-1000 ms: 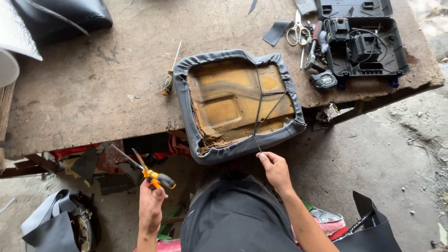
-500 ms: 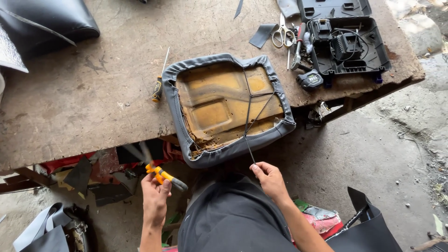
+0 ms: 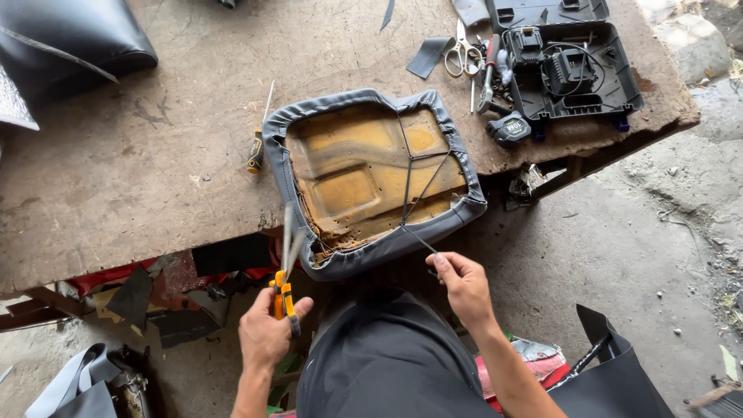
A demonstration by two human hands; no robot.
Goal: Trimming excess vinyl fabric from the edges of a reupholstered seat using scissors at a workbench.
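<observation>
Orange-handled pliers (image 3: 285, 288) upright in left hand (image 3: 265, 334).

Motion-blurred plier jaws, left hand (image 3: 265, 334)

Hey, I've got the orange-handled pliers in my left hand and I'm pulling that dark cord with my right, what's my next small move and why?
Probably bring the orange-handled long-nose pliers in your left hand across to the dark cord near your right hand. The right fingers pinch the cord taut at the edge of the grey-covered seat cushion, while the plier tips hover off to the left, gripping nothing.
</observation>
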